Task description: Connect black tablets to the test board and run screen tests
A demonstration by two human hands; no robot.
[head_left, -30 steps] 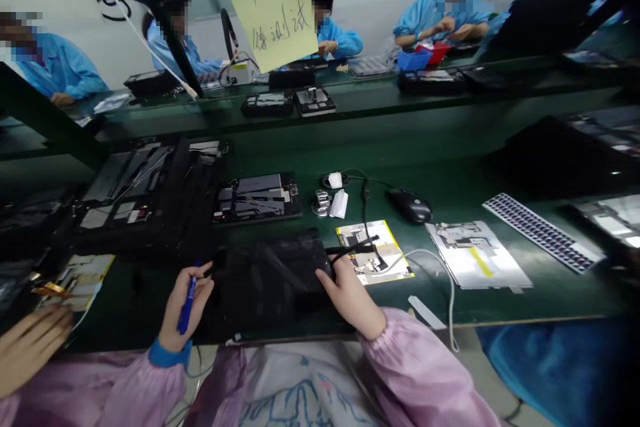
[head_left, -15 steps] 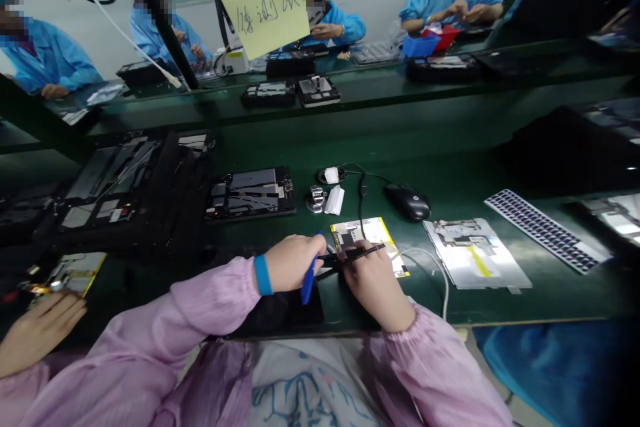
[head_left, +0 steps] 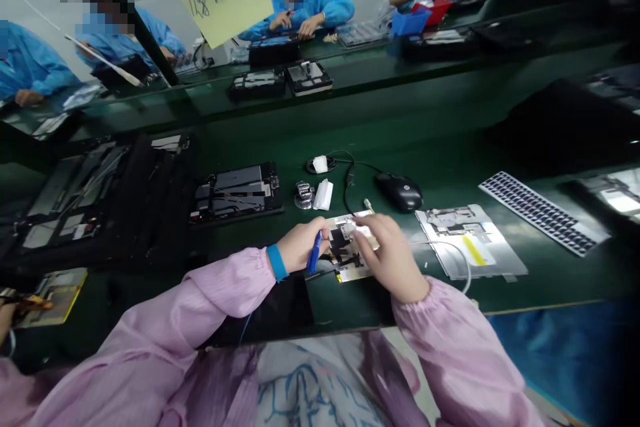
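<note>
My left hand [head_left: 303, 245] is closed around a blue pen-shaped tool [head_left: 315, 253], which points down toward the bench. Beside it, a thin dark strip [head_left: 321, 274] lies at the near left edge of a yellow-edged panel [head_left: 356, 272] with dark and silver parts. Over the panel's right side is my right hand [head_left: 393, 257], slightly blurred, thumb and forefinger apart at the panel's bright surface. Its other fingers are partly hidden. A white cable [head_left: 457, 248] runs out from beside this hand, and a black cable [head_left: 347, 190] reaches the panel's far edge.
A black mouse [head_left: 400, 192], a silver panel [head_left: 493, 260] and a keyboard sheet [head_left: 545, 213] lie to the right. Opened tablets [head_left: 237, 190] stand left. A co-worker's hand [head_left: 6, 320] is at far left. People in blue sit beyond the shelf [head_left: 375, 80].
My right hand has lifted off the dark tool between the hands and moved right over the panel. The left hand keeps the blue tool. The whole view has shifted slightly.
</note>
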